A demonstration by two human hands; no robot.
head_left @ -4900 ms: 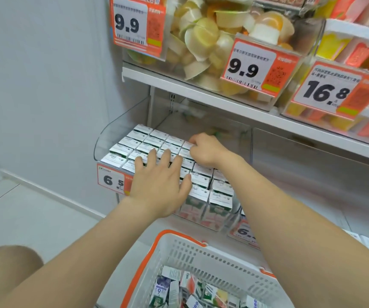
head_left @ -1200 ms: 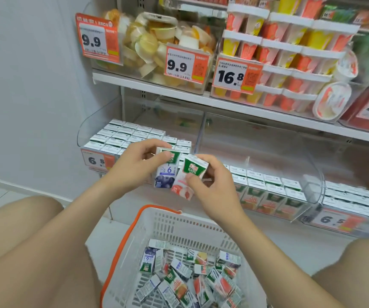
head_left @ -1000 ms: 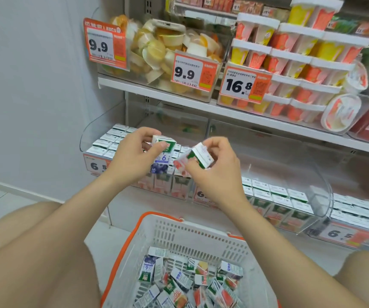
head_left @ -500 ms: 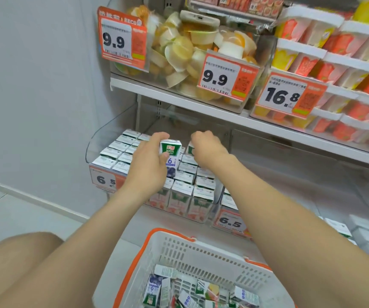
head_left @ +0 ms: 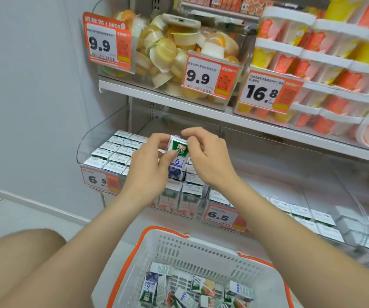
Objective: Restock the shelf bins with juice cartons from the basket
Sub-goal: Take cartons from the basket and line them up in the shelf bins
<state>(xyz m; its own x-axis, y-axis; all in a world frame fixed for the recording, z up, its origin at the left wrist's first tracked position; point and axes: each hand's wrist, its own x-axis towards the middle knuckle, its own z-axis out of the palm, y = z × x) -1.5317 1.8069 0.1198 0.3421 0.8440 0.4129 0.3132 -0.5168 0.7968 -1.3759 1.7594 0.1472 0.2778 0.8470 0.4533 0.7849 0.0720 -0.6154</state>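
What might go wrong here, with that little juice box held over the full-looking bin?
1. The blueberry juice carton in the left hand differs from the reddish-fronted cartons in the bin beneath it; it might get shelved with the wrong flavour.
2. That bin looks tightly packed, so squeezing it in may knock neighbours askew.
3. If it slips, it may miss the basket below.

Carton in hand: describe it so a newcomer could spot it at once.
Below the white metal shelf, find the leftmost clear plastic bin, the one with the orange 6.5 price tag. Above its rows of white-topped cartons, the left hand and right hand hold one small juice carton. It alone is raised and shows a green 100% band, a blue 6 and blueberries.
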